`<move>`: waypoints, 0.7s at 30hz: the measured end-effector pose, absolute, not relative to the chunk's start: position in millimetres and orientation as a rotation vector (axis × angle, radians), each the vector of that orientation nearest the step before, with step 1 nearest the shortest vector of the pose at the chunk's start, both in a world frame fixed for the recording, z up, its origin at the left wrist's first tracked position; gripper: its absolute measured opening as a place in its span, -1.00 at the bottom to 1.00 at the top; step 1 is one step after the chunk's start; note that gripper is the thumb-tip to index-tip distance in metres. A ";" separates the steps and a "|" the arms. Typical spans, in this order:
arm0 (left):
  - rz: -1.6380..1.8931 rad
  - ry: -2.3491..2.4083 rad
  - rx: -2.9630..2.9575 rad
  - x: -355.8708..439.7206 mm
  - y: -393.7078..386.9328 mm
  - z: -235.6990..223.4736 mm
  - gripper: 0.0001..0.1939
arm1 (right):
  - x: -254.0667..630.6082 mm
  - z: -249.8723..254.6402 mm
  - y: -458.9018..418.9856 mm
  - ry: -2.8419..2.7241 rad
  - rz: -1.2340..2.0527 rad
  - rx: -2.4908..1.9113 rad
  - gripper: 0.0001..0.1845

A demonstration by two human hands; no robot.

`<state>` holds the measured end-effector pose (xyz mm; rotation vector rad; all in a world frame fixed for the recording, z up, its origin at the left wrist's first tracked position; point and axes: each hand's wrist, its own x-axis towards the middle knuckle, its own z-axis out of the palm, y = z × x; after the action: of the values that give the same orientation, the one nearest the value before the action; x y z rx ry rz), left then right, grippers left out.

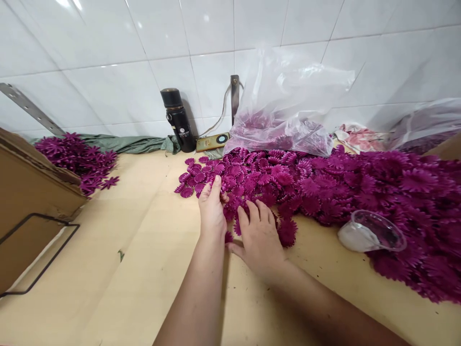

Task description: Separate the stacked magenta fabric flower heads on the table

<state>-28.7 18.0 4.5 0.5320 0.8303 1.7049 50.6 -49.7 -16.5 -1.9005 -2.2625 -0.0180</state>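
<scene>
A long heap of purple artificial flower pieces [317, 187], round with jagged petal edges, spreads over the table from the middle to the right. At its left end is my left hand [213, 206], thumb up and fingers curled closed; purple pieces lie right behind it, and what it grips is hidden. Close beside it, my right hand [261, 235] rests palm down, its fingers stretched out over the near edge of the heap. A loose purple flower piece [288, 232] lies just right of those fingers.
Behind the heap stand a clear plastic bag [284, 115], a black bottle [178, 120] and a gold device [212, 142]. A plastic cup [360, 235] of white stuff tilts at right. At left are star-shaped purple pieces [79, 158], a cardboard box [32, 206] and a black wire frame [50, 259].
</scene>
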 end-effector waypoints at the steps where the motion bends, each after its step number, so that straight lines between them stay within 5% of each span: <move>1: 1.704 0.824 0.528 -28.6 17.8 4.9 -0.64 | 49.5 -17.6 -48.8 -2.271 0.004 -1.924 -0.11; 5: 1.698 0.818 0.507 -28.6 17.7 5.6 -0.62 | 43.6 -19.6 -47.0 -2.343 0.055 -1.959 -0.16; 10: 1.692 0.828 0.499 -29.2 19.8 3.6 -0.61 | 33.8 -21.8 -50.0 -2.575 -0.103 -1.678 -0.69; 17: 1.680 0.834 0.490 -31.4 21.2 2.5 -0.58 | 51.2 -20.3 -37.3 -2.586 0.134 -1.681 -0.63; 21: 1.669 0.839 0.485 -33.3 22.3 3.0 -0.56 | 83.1 1.9 -30.1 -2.243 0.288 -1.655 -0.79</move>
<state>-33.3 22.3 3.0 0.4853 0.8390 1.6685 83.1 -30.1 1.9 -1.6552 -2.2431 0.2883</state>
